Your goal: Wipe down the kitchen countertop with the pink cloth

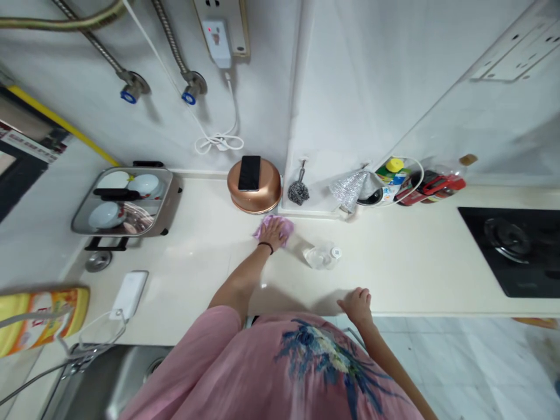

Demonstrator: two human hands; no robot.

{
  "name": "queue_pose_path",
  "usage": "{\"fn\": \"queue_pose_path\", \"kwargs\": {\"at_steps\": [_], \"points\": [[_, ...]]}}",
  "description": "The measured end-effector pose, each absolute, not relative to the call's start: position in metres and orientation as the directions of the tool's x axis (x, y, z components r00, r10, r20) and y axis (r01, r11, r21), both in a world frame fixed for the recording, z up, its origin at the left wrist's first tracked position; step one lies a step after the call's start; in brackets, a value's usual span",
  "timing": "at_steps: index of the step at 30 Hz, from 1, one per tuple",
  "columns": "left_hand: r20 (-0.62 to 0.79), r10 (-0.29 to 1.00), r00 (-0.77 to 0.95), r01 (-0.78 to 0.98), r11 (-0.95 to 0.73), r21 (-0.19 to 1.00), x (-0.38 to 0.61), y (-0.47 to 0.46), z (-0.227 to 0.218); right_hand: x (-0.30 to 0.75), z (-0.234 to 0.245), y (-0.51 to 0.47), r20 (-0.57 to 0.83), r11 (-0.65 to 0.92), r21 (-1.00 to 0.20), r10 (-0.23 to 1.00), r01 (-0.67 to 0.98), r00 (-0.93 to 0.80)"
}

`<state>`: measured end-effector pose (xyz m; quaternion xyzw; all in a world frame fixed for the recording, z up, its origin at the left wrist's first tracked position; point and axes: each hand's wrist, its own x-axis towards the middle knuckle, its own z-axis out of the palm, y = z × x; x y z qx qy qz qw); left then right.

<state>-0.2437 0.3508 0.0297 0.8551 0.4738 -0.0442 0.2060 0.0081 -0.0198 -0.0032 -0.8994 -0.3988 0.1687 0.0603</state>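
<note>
Electric pan (169, 205): at the counter's back left corner; three white dishes (105, 216) are visible within it.
Copper pot (251, 201): one, at the back edge; a single black phone (249, 173) lies on top; interior hidden.
Clear bottle (321, 256): one, white-capped, between the hands; whether upright or lying cannot be told.
Purple cloth (289, 225): one, on the counter, just in front of the copper pot.
Left hand (272, 232): fingers spread, laid over the cloth.
Right hand (357, 304): at the front edge; fingers loosely bent, holding nothing visible.
Counter (415, 251): pale; black hob (525, 277) toward the right end, steel sink (105, 385) at the front left corner.
Wall (371, 70): white; two blue-handled valves (129, 96), one hanging scrubber (298, 192).
</note>
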Motion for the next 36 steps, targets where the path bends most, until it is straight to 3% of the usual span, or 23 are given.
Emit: {"fn": "queue_pose_path", "kwargs": {"at_steps": [7, 12, 15, 20, 23, 25, 29, 33, 36], "points": [[-0.336, 0.888, 0.314, 0.938, -0.237, 0.252, -0.304, 0.379, 0.032, 0.010, 0.005, -0.016, -0.318, -0.629, -0.016, 0.740, 0.777, 0.592], [-0.302, 0.923, 0.239, 0.954, -0.166, 0.249, -0.311, 0.318, 0.021, 0.013, 0.004, -0.018, -0.308, -0.550, 0.079, 0.780, 0.831, 0.545], [-0.264, 0.899, 0.349, 0.921, -0.277, 0.273, -0.290, 0.248, 0.017, 0.016, 0.000, -0.021, -0.266, -0.515, 0.081, 0.814, 0.853, 0.517], [-0.158, 0.697, 0.699, 0.697, -0.615, 0.369, -0.257, 0.147, 0.010, 0.019, -0.001, -0.022, -0.230, -0.441, 0.077, 0.865, 0.894, 0.446], [-0.153, 0.679, 0.718, 0.675, -0.625, 0.392, -0.277, 0.133, 0.010, 0.018, 0.004, -0.020, -0.198, -0.449, 0.081, 0.868, 0.890, 0.456], [-0.218, 0.765, 0.606, 0.776, -0.509, 0.373, -0.310, 0.141, 0.013, 0.017, 0.007, -0.019, -0.181, -0.444, 0.067, 0.875, 0.893, 0.449], [-0.335, 0.916, 0.223, 0.957, -0.141, 0.252, -0.392, 0.177, 0.022, 0.017, 0.012, -0.020, -0.173, -0.398, 0.068, 0.898, 0.915, 0.404], [-0.355, 0.924, -0.144, 0.968, 0.206, 0.145, -0.439, 0.212, 0.027, 0.020, 0.011, -0.019, -0.160, -0.358, 0.128, 0.913, 0.925, 0.376], [-0.335, 0.885, -0.322, 0.915, 0.381, 0.129, -0.435, 0.225, 0.027, 0.023, 0.007, -0.018, -0.151, -0.370, 0.166, 0.907, 0.914, 0.394]]}}
